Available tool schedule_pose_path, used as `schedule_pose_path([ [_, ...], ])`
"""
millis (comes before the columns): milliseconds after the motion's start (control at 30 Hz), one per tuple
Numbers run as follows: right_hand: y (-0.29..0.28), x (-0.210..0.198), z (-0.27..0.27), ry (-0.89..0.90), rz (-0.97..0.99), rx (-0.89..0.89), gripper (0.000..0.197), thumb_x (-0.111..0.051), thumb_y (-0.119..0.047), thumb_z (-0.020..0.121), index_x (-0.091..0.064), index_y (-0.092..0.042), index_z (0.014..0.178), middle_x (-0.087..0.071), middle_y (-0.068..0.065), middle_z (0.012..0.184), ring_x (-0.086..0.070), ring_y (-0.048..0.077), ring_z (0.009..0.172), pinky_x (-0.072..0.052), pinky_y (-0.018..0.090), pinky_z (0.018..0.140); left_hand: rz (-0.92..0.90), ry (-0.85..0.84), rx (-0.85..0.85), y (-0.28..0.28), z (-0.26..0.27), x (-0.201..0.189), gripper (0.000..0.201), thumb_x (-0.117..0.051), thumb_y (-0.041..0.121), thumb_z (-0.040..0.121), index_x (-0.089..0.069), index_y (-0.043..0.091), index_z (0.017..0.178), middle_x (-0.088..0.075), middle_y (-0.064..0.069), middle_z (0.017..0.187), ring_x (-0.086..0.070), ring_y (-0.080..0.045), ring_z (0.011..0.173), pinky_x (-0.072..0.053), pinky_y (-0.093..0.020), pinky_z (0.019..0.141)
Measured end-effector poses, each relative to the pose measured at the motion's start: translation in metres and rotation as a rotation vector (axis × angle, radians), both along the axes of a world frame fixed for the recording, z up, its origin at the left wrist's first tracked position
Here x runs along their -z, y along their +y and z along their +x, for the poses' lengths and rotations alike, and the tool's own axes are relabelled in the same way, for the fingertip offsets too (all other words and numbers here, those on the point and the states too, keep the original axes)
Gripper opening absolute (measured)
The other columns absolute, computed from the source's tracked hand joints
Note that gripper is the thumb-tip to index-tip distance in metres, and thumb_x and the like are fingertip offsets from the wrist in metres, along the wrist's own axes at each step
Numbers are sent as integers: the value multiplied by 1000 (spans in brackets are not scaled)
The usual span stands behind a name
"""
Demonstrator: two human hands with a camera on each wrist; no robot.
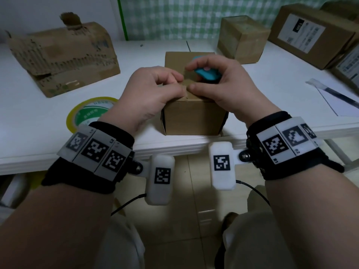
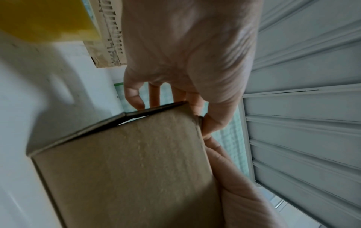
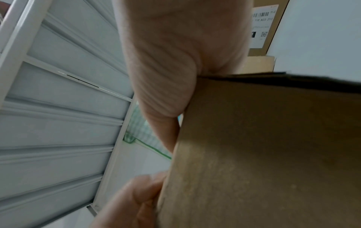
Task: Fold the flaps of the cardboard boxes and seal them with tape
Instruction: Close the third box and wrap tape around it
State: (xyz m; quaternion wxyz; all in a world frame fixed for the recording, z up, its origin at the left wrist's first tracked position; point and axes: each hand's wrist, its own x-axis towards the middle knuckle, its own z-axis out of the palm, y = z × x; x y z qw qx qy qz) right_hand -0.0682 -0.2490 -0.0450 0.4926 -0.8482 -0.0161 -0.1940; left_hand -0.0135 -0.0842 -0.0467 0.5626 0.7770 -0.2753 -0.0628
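Both wrists, strapped with marker bands, frame a small box [image 1: 194,117] at the desk's [image 1: 38,121] near edge. On its top the left hand [image 1: 153,88] and right hand [image 1: 219,84] meet, thumbs tip to tip on the near flap [image 1: 191,94]; left fingers [image 1: 169,76] are curled down onto the flap, right fingers [image 1: 196,64] are curled round a blue cutter [image 1: 206,73]. Only the head view shows the cutter; whether anything lies inside the box cannot be told. From the left wrist, a dark gap shows under the side flap [image 2: 152,109], with fingers hooked over it. From the right wrist, the palm rests against the box's top edge. A tape roll [image 1: 87,111] lies left of the box, a torn carton [image 1: 64,57] behind it; closed boxes [image 1: 242,39] and a pen [image 1: 338,95] sit right.
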Motion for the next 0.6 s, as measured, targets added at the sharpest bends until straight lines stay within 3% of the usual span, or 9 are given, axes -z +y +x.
schedule_pose_path([
  [133,-1,1,0,18,1,-13,31,-75,-16,73,-64,-32,96,-50,-17,89,-51,0,89,-42,17,86,2,11,-26,-6,-3,1,11,-63,22,63,-59,21,52,-64,13,91,-56,6,84,-39,-10,71],
  [367,-2,0,0,32,-16,-15,31,-74,-20,72,-64,-34,97,-51,-19,91,-53,4,93,-46,27,93,-27,8,-76,-12,0,6,13,-61,20,60,-57,21,48,-64,14,88,-56,7,80,-40,-18,72],
  [500,-1,-1,0,43,-19,-9,31,-74,-26,69,-63,-40,94,-52,-20,91,-56,9,97,-49,39,96,-21,-11,-98,-14,-1,6,12,-60,21,60,-56,18,49,-63,15,86,-57,4,81,-40,-20,72],
  [600,-1,-1,-1,45,-25,-11,30,-73,-26,69,-63,-40,93,-53,-20,91,-56,10,99,-48,39,97,-35,4,-84,-13,0,6,13,-62,20,60,-58,21,48,-65,14,87,-58,3,82,-41,-20,73],
])
